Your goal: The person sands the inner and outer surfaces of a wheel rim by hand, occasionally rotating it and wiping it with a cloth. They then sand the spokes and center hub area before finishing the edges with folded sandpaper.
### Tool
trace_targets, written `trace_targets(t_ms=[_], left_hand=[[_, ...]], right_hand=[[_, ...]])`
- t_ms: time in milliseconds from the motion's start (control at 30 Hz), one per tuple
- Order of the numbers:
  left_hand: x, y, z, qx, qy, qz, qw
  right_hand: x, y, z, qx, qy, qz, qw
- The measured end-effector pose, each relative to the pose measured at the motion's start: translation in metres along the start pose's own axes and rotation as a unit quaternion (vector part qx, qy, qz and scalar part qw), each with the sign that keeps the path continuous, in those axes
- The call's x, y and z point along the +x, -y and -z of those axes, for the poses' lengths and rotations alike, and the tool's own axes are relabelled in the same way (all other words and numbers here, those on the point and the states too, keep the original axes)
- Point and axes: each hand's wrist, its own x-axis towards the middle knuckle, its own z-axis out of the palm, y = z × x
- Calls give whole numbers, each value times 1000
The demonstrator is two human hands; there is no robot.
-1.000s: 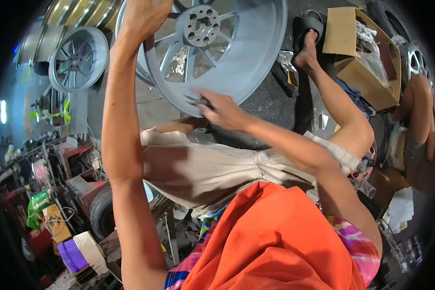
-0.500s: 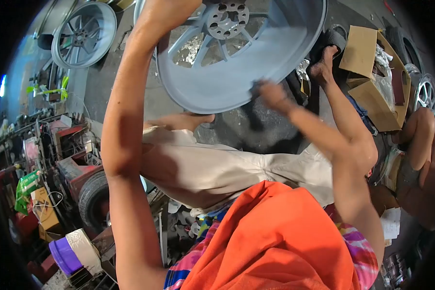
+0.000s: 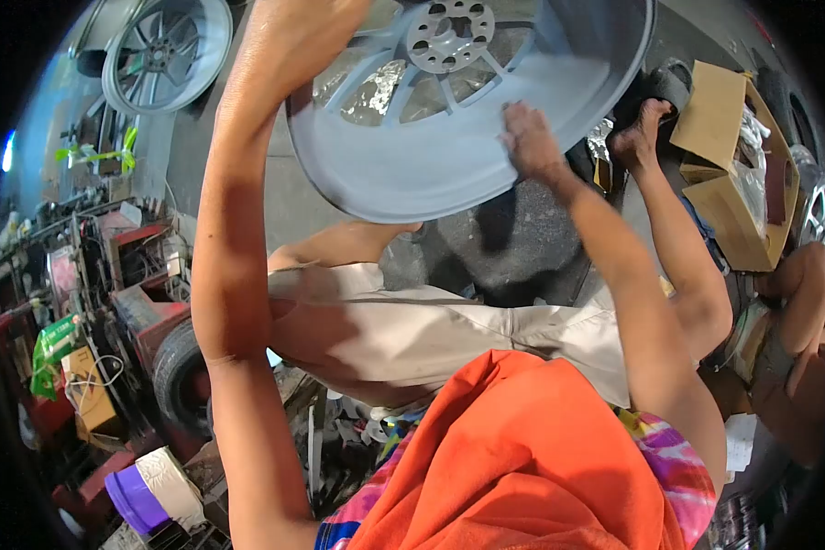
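A grey alloy wheel rim (image 3: pixel 403 174) stands tilted before me, its spokes and hub at the top of the view. My left hand (image 3: pixel 316 32) grips its upper left edge, the fingertips cut off by the frame. Against the inner wall of the rim, my right hand (image 3: pixel 533 145) presses with bent fingers close together. Whatever small dark thing those fingers cover is mostly hidden beneath them.
A second wheel rim (image 3: pixel 167 55) leans at the upper left. An open cardboard box (image 3: pixel 720 110) with plastic wrap stands right of my foot. Tools and a small tyre (image 3: pixel 181 376) crowd the left side. Another person's leg (image 3: pixel 802 293) shows at far right.
My right hand has moved up from the rim's lower edge onto its inner wall. The dark thing at its fingertips has gone from sight. The wheel rim appears slightly further right.
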Motion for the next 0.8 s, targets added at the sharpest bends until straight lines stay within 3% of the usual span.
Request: trace_targets(t_ms=[67, 133, 167, 200, 233, 267, 300, 367, 400, 433, 467, 600, 700, 800], left_hand=[[-1, -5, 3, -43, 16, 92, 995], [-4, 1, 5, -27, -1, 38, 999], [-3, 2, 5, -18, -8, 6, 1000], [-2, 4, 6, -8, -14, -25, 1000], [0, 3, 7, -12, -3, 32, 999], [1, 2, 8, -15, 9, 90, 996], [2, 3, 8, -19, 21, 149, 989], [3, 7, 7, -30, -1, 121, 992], [3, 7, 12, -14, 29, 148, 988], [3, 7, 16, 1, 56, 176, 983], [-5, 34, 0, -38, -28, 80, 996], [-8, 39, 5, -45, 1, 142, 989], [-9, 39, 3, -44, -19, 119, 992], [-10, 36, 3, -41, -29, 128, 990]], right_hand=[[12, -9, 3, -65, -48, -18, 997], [20, 20, -2, -87, -56, -85, 991], [21, 40, -49, -29, -110, -46, 992], [28, 83, -75, 68, -101, -55, 991], [43, 146, -44, 206, 26, -124, 970], [54, 198, -12, 366, 90, -139, 916], [55, 238, 24, 511, 54, -107, 851], [60, 273, 124, 665, 15, -48, 745], [69, 272, 154, 663, 9, -46, 747], [76, 269, 180, 758, -48, -1, 651], [82, 265, 202, 835, -102, 45, 539], [77, 207, 263, 851, -75, 102, 510], [72, 173, 264, 853, -49, 38, 518], [86, 136, 249, 804, -155, -41, 573]])
